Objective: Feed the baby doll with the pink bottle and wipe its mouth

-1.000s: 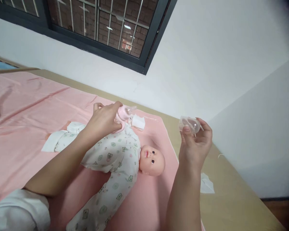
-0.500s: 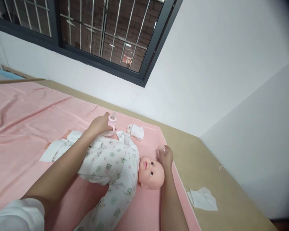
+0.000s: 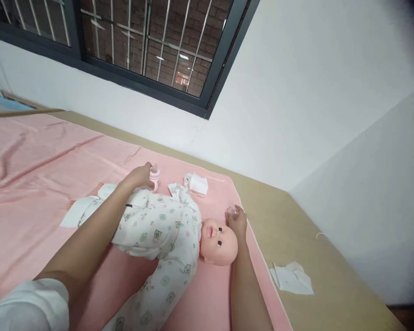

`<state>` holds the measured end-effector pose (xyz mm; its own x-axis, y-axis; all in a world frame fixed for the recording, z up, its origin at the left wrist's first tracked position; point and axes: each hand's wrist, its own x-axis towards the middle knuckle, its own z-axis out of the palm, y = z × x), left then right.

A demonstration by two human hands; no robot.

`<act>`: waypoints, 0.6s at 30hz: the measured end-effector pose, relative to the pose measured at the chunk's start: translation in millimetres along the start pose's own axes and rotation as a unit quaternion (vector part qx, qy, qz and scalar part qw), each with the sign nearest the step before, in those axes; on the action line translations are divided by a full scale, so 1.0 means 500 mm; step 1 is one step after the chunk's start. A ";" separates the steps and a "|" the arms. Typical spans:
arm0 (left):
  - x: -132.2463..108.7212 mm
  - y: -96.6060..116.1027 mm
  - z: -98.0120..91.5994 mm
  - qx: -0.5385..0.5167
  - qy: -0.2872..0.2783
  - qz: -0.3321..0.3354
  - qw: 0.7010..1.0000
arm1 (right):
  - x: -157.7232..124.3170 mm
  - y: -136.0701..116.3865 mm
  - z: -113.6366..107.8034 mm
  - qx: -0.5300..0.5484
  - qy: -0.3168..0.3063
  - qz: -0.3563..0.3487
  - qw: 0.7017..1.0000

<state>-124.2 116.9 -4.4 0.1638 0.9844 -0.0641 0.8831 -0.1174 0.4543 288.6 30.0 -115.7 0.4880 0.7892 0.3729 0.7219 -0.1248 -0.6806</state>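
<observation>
A baby doll (image 3: 165, 234) in a white printed sleepsuit lies on a pink sheet (image 3: 37, 156), its head toward the right. My left hand (image 3: 140, 177) reaches over the doll and grips a pink baby bottle (image 3: 154, 174) standing on the sheet beyond it. Just past the doll's head, my right hand (image 3: 238, 223) rests low on the sheet with a clear bottle cap (image 3: 232, 212) under its fingertips.
A folded white cloth (image 3: 197, 184) lies on the sheet near the bottle. A crumpled white tissue (image 3: 291, 278) sits on the tan surface (image 3: 296, 239) at the right. White walls and a barred dark-framed window (image 3: 141, 41) stand behind.
My left hand set the pink bottle upright on the sheet beyond the doll. My right hand came down with the clear cap from the air to the sheet by the doll's head.
</observation>
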 end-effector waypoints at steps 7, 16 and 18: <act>0.026 -0.019 0.017 -0.003 0.021 -0.029 0.999 | -0.001 0.000 0.001 0.005 0.001 -0.001 1.000; 0.033 -0.034 0.022 -0.014 0.010 -0.059 0.998 | -0.006 -0.007 -0.001 -0.001 -0.004 0.001 1.000; 0.029 -0.034 0.019 -0.011 0.004 -0.059 0.998 | -0.006 -0.007 -0.001 -0.001 -0.006 0.000 1.000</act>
<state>-132.6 132.0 -21.7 0.0559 0.9922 -0.1118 0.8857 0.0024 0.4642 284.9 27.6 -114.0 0.4814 0.7965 0.3659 0.7232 -0.1250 -0.6793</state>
